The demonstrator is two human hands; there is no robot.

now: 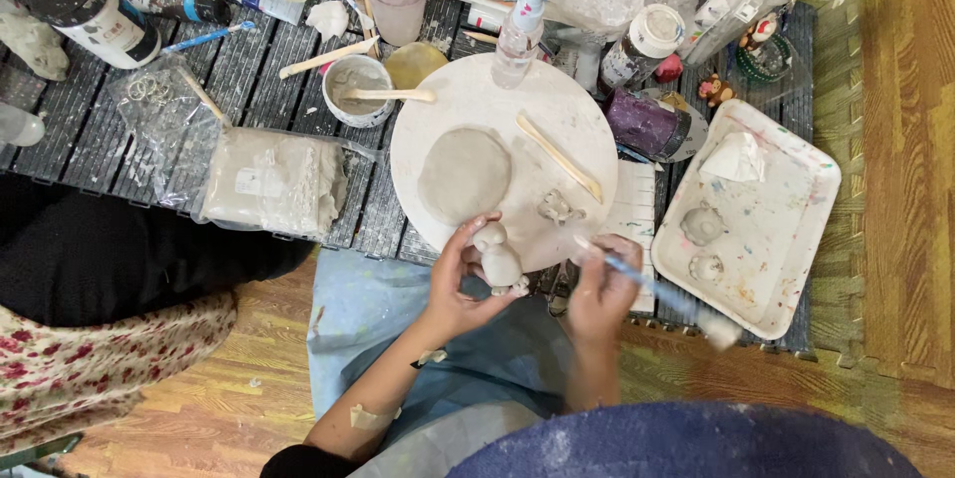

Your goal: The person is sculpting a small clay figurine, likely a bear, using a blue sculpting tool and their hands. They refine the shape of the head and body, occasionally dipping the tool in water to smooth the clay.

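My left hand grips a small grey clay figure just below the near edge of a round white work board. My right hand holds a blue-handled brush that slants down to the right, its upper tip close to the figure. On the board lie a flat grey clay disc, a small clay piece and a wooden modelling stick.
A white paint-stained tray with two small clay pieces and a crumpled tissue sits at right. A wrapped clay block, a cup of slip with a wooden stick, bottles, jars and markers crowd the dark mat. A person's floral-clothed leg is at left.
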